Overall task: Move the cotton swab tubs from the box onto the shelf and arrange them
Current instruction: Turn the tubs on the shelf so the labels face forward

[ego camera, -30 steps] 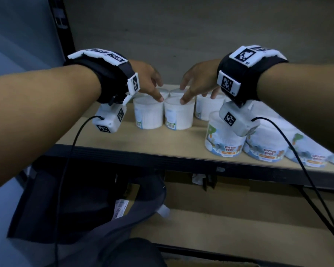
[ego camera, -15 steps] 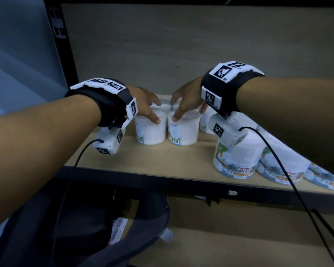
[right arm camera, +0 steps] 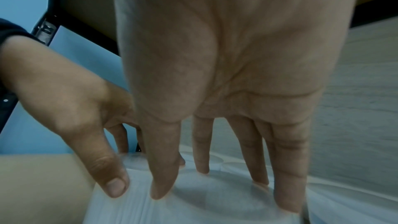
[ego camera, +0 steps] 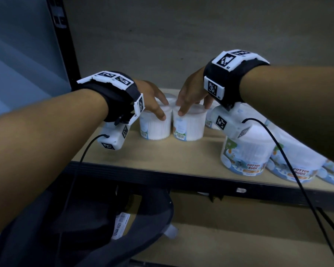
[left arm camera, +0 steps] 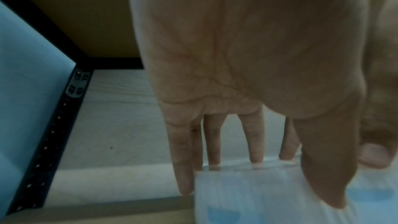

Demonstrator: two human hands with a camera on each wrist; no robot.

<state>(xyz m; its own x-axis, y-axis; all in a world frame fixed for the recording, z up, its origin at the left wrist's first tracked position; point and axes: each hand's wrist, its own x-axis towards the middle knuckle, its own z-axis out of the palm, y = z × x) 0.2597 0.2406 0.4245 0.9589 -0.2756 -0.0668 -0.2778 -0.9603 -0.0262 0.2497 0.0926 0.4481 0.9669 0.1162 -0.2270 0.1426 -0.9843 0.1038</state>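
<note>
Two small white cotton swab tubs stand side by side on the wooden shelf (ego camera: 162, 155). My left hand (ego camera: 162, 108) lies on top of the left tub (ego camera: 155, 128), fingers straight and spread to the far rim, thumb at the front edge. In the left wrist view the left hand (left arm camera: 290, 181) covers this tub (left arm camera: 247, 197). My right hand (ego camera: 189, 106) rests the same way on the right tub (ego camera: 189, 130). The right wrist view shows the right hand (right arm camera: 204, 186) with straight fingertips touching the lid (right arm camera: 215, 202). More tubs behind are mostly hidden.
Larger tubs labelled COTTON BUDS (ego camera: 245, 155) stand in a row along the shelf's front right, under my right forearm. A black shelf post (ego camera: 62, 35) rises at the left. Below the shelf's dark front rail (ego camera: 181, 182) sits a dark fabric container (ego camera: 85, 218). Wrist cables hang down.
Both hands have come down from hovering, thumbs just touching, to lying flat on the two tub lids. The view has shifted closer and lower.
</note>
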